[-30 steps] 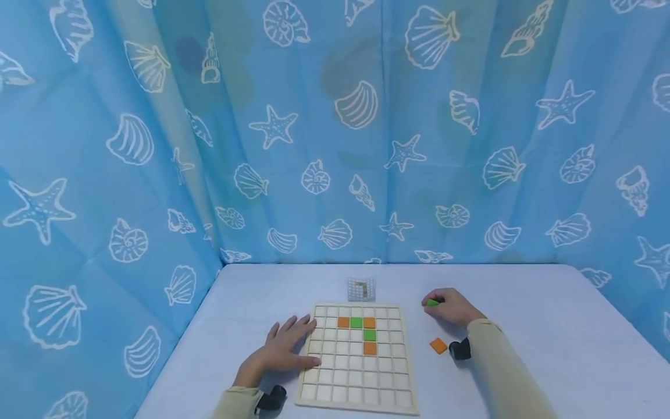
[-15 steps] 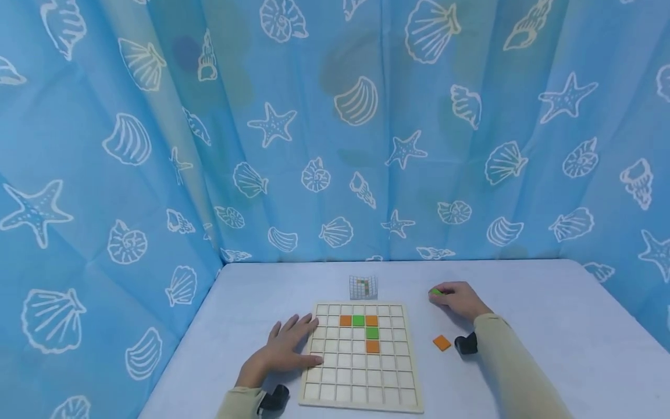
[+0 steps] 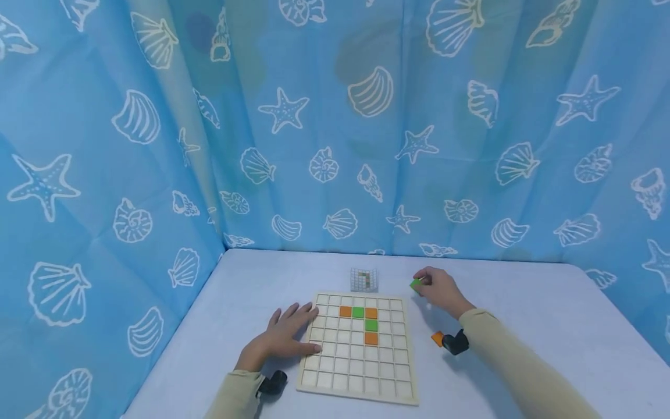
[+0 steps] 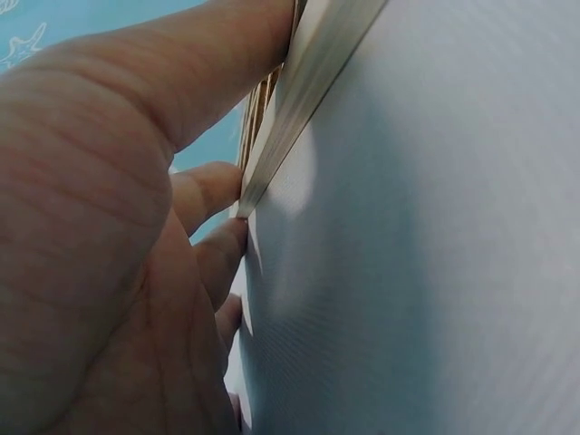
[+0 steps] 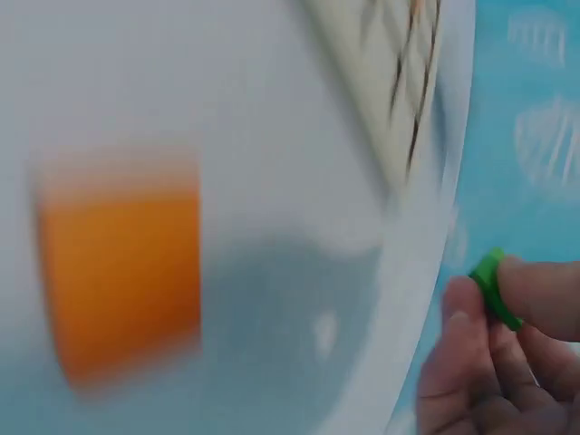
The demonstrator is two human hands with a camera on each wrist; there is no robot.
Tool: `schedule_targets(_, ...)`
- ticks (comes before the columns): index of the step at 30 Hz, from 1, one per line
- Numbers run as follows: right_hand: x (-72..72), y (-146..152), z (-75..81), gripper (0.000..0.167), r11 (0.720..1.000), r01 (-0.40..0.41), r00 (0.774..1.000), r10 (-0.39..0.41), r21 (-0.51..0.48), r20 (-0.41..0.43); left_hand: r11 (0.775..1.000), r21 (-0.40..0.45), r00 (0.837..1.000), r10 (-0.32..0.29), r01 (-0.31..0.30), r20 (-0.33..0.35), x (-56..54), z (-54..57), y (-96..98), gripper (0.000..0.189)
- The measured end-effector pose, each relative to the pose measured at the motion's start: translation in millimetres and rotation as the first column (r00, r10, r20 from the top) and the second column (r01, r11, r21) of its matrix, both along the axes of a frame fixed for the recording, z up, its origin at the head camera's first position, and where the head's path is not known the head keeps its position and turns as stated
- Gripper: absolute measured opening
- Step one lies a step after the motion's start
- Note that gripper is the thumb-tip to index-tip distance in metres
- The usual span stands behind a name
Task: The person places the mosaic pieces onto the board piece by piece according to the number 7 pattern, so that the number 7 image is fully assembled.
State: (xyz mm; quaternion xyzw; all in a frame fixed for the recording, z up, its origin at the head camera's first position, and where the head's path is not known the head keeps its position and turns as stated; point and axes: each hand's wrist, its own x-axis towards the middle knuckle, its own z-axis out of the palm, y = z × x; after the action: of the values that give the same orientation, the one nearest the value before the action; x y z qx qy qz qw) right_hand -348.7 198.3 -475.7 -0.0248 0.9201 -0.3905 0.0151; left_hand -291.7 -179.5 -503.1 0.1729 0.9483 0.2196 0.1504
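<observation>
A pale wooden grid board (image 3: 340, 367) lies on the table, with orange and green square tiles set in several of its cells, forming a bent line. My left hand (image 3: 285, 337) rests spread on the board's left edge; in the left wrist view the thumb and fingertips touch the wooden rim (image 4: 308, 82). Between thumb and fingers, my right hand (image 3: 438, 289) pinches a green tile (image 5: 490, 288), held above the table off the board's upper right corner. A loose orange tile (image 3: 437, 338) lies right of the board, partly behind the wrist camera in the head view.
Behind the board stands a small curved card (image 3: 363, 280) printed with a grid and a coloured pattern. The white table (image 3: 282, 273) ends at a blue curtain (image 3: 324, 116) with white shell prints. Black cameras (image 3: 455, 342) sit on both wrists.
The right hand has moved left with the green tile, toward the board. The left hand stays on the board's edge. The head view has shifted slightly.
</observation>
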Motion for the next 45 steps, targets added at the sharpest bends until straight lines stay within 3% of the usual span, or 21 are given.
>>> schedule_targets(3, 16.2, -27.6, 2.5, 0.02, 0.999, -0.029, 0.997, 0.025, -0.042, -0.072, 1.0, -0.014, 1.0, 0.011, -0.011, -0.006, -0.1, 0.2, -1.4, 0.091)
schedule_targets(7, 44.4, -61.2, 2.0, 0.011, 0.994, -0.079, 0.995, 0.074, -0.075, -0.068, 1.0, -0.017, 1.0, 0.009, -0.009, 0.004, 0.6, 1.9, -1.5, 0.092)
schedule_targets(14, 76.7, -84.3, -7.9, 0.009, 0.968, -0.252, 0.966, 0.251, -0.009, -0.06, 1.0, 0.0, 1.0, 0.018, -0.018, -0.003, 1.2, 3.2, -1.7, 0.092)
schedule_targets(19, 84.4, -87.4, -14.0, 0.012, 0.953, -0.302, 0.953, 0.302, -0.009, -0.04, 1.0, -0.015, 0.999, 0.024, -0.025, -0.028, 0.8, 2.7, -3.4, 0.092)
schedule_targets(25, 92.5, -87.2, -16.5, 0.004, 0.916, -0.393, 0.913, 0.399, 0.077, -0.086, 1.0, -0.004, 1.0, 0.031, -0.031, -0.006, 1.2, 0.3, -2.1, 0.093)
schedule_targets(27, 93.4, -86.7, -16.2, 0.009, 0.909, -0.406, 0.907, 0.413, 0.092, -0.08, 1.0, -0.007, 0.999, 0.03, -0.03, -0.011, 1.8, 0.5, -1.2, 0.093)
schedule_targets(35, 96.4, -83.6, -18.2, 0.017, 0.934, -0.356, 0.934, 0.356, 0.026, -0.035, 0.999, -0.011, 0.999, 0.03, -0.03, -0.018, 2.1, 0.4, 2.5, 0.093)
schedule_targets(45, 97.1, -79.8, -18.7, 0.017, 0.942, -0.334, 0.943, 0.334, -0.015, -0.008, 1.0, -0.005, 1.0, 0.019, -0.019, -0.017, 3.2, 1.9, 6.6, 0.092)
